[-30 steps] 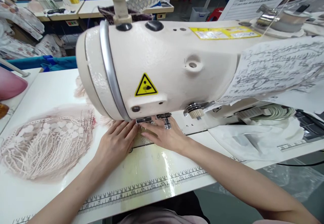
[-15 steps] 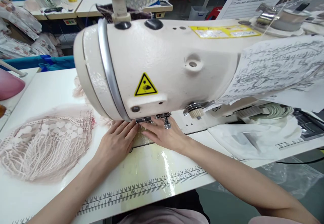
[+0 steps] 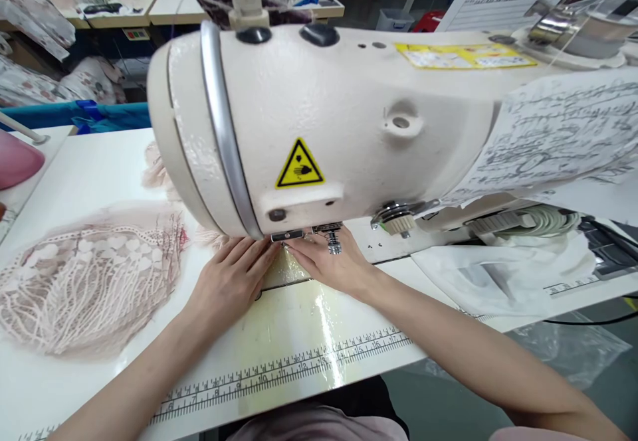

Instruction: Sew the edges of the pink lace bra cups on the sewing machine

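Left hand (image 3: 224, 281) lay by sheer pale-pink fabric (image 3: 209, 236), right hand (image 3: 336, 262) under the rounded cream sewing machine (image 3: 343, 109), fingers (image 3: 242, 253) extended (gripping? couldn't tell)!

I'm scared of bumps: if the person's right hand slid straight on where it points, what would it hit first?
Probably the person's left hand, just ahead of the right hand; the rounded, glossy cream sewing machine overhangs both, so depth is unclear.

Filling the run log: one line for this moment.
left hand: below machine head, near pink fabric | right hand: below machine head | grips: unclear | lace piece: on table
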Available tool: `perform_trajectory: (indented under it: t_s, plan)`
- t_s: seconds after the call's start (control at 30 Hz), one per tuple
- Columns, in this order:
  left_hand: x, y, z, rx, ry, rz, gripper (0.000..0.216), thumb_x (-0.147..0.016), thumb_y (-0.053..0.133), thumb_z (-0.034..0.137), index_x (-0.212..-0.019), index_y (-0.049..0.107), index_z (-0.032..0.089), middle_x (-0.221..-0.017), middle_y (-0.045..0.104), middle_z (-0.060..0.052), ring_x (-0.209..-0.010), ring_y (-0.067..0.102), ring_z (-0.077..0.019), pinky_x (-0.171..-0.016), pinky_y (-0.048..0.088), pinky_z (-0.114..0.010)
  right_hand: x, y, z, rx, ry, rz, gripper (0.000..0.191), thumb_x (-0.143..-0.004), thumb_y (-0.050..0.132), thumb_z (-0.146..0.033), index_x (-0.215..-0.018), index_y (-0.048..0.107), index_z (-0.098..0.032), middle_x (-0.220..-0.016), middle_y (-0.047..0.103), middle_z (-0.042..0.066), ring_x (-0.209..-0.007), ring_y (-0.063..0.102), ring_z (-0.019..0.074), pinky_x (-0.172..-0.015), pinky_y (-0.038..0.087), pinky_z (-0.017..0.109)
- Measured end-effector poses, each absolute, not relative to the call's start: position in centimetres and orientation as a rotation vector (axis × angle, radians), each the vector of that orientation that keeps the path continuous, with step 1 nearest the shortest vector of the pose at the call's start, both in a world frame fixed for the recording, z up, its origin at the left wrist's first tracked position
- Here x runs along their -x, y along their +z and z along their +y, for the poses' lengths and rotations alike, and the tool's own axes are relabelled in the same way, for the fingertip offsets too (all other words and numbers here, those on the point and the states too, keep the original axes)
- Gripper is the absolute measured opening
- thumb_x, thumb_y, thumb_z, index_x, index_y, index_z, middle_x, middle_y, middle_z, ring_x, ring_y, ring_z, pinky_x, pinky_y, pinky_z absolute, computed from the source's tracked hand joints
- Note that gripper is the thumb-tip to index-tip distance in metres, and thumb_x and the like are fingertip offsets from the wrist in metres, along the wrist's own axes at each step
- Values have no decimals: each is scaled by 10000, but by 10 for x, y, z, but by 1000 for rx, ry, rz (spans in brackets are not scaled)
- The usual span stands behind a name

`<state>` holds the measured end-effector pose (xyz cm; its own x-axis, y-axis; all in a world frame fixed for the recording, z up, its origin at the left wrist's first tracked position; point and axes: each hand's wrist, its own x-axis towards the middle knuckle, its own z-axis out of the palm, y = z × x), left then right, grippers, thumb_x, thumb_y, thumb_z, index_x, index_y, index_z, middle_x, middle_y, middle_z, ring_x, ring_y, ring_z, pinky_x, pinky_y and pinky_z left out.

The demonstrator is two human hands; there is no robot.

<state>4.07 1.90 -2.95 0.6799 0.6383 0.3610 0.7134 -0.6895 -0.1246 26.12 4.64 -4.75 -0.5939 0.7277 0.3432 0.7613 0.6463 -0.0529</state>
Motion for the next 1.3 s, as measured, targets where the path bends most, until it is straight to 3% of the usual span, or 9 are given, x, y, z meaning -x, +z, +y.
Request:
perform_trajectory:
  t_s: [0.3,0.5,0.83,1.3]
  plan:
    - [-41,-29,18,2619,-371,-1076,379,-935,465,164,-1295,554,92,-1232,666,-91,-1057,638,-259,-962,484,-440,-262,-44,43,1072,-328,-2601,328,-984,401,-239,-1255,586,-242,-1286,634,65,-976,636,209,-635,466,326]
    - [-41,-29,18,2601,-390,-1065,368,-931,476,168,-1278,571,91,-1217,674,-88,-1050,640,-261,-961,483,-451,-261,-45,43,1100,-369,-2627,352,-1000,364,-256,-1298,552,-236,-1294,625,56,-1029,612,206,-660,466,322]
    - [-43,-25,19,2569,-416,-1086,355,-927,480,179,-1252,596,96,-1183,689,-85,-1004,643,-265,-926,485,-436,-259,-43,43,1109,-299,-2617,356,-984,404,-280,-1311,543,-257,-1169,661,80,-910,586,179,-750,467,332]
    - [-45,-23,20,2581,-415,-1164,375,-920,439,178,-1252,587,85,-1115,706,-84,-954,631,-262,-894,479,-425,-257,-45,46,1034,-293,-2512,347,-969,480,-286,-1303,565,-248,-1208,661,74,-1055,582,205,-837,468,354]
